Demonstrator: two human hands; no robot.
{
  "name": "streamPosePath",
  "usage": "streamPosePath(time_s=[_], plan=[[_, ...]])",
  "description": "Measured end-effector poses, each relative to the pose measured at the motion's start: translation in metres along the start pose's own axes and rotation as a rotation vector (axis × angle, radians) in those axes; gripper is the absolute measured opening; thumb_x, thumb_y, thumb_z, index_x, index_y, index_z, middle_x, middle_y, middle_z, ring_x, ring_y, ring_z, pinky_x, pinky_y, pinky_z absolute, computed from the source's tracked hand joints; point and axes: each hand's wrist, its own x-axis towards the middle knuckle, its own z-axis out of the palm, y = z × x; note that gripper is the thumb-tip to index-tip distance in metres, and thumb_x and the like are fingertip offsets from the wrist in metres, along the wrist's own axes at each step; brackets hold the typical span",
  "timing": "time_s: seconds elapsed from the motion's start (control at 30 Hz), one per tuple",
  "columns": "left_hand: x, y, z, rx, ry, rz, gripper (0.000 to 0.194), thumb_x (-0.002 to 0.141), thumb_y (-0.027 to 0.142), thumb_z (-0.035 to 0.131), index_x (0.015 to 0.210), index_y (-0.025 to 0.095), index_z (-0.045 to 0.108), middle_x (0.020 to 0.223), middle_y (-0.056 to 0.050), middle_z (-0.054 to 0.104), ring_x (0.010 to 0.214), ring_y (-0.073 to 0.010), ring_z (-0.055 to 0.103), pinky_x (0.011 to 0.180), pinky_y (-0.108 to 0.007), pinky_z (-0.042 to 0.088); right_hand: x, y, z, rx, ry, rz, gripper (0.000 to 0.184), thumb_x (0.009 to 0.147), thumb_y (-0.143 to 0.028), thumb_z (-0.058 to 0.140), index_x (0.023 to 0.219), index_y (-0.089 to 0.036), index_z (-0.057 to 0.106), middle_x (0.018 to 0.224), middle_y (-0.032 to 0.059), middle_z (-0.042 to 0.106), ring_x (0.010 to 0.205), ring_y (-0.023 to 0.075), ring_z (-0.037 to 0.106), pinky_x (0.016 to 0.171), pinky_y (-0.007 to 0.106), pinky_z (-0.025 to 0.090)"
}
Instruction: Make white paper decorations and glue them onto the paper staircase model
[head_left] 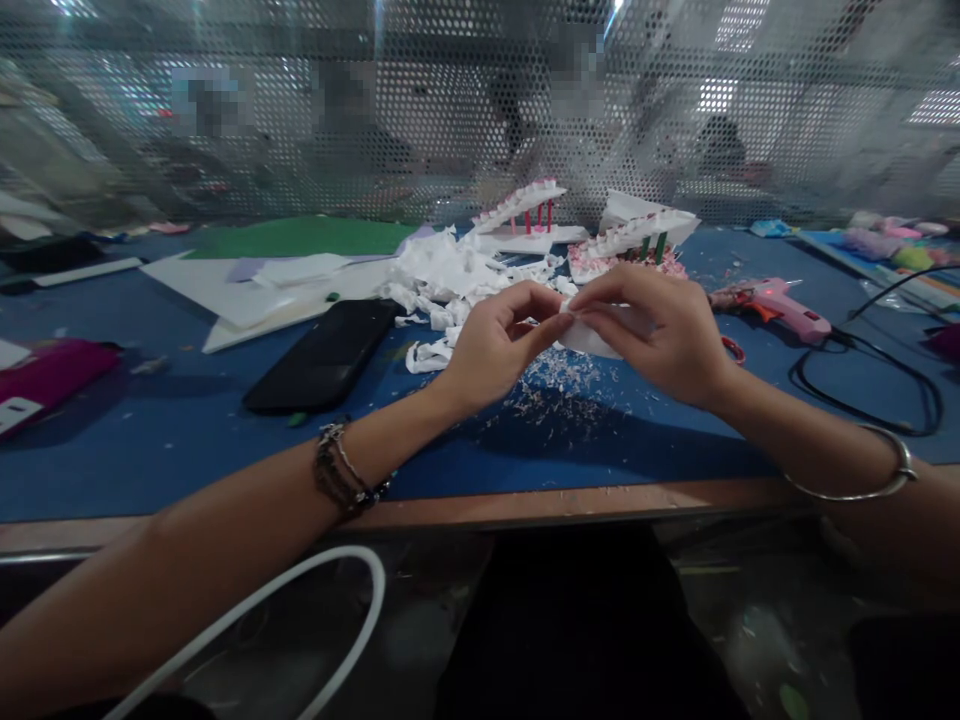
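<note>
Both my hands meet over the table, pinching a piece of white paper (592, 338). My left hand (504, 340) grips its left edge between thumb and fingertips. On the other side, my right hand (658, 325) has thumb and forefinger closed on the same paper, and part of the sheet shows under its fingers. Tiny white shreds (566, 385) lie scattered on the blue tabletop (420, 440) below. Just behind my left hand is a heap of torn white paper (450, 270).
A black phone (326, 355) lies to the left. Beyond the hands stand two small white stair-like models (525, 205) on coloured posts. To the right are a pink glue gun (787, 308) and a looped black cable (870, 375). Perforated metal screening (450, 120) rises behind.
</note>
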Motion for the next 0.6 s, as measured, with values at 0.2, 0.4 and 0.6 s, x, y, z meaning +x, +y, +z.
streamPosePath(time_s=[0.2, 0.4, 0.6], plan=[[0.0004, 0.0041, 0.0012, -0.088, -0.003, -0.045, 0.027, 0.072, 0.038, 0.066, 0.078, 0.013, 0.057, 0.066, 0.002, 0.057, 0.057, -0.0048, 0.053, 0.053, -0.015, 0.046, 0.0017, -0.0032, -0.0013, 0.164, 0.011, 0.105, 0.013, 0.081, -0.015, 0.053, 0.085, -0.015, 0.065, 0.079, -0.0005, 0.066, 0.072, 0.0078, 0.058, 0.068, 0.022, 0.047], [0.0005, 0.0044, 0.0008, -0.081, -0.002, -0.038, 0.028, 0.072, 0.040, 0.066, 0.079, 0.013, 0.057, 0.065, 0.002, 0.058, 0.056, -0.0049, 0.055, 0.054, -0.015, 0.048, 0.0028, -0.0041, -0.0062, 0.075, -0.014, 0.099, 0.012, 0.080, -0.020, 0.057, 0.088, -0.019, 0.066, 0.082, 0.0001, 0.068, 0.074, 0.0103, 0.061, 0.069, 0.025, 0.050], [0.0001, 0.0024, 0.0005, -0.054, -0.004, -0.029, 0.029, 0.072, 0.040, 0.066, 0.080, 0.013, 0.058, 0.067, 0.001, 0.058, 0.057, -0.0049, 0.054, 0.055, -0.015, 0.047, 0.0021, -0.0022, -0.0086, -0.198, -0.019, -0.150, 0.015, 0.085, -0.018, 0.051, 0.093, -0.014, 0.063, 0.086, 0.0042, 0.066, 0.081, 0.0120, 0.060, 0.072, 0.026, 0.050]])
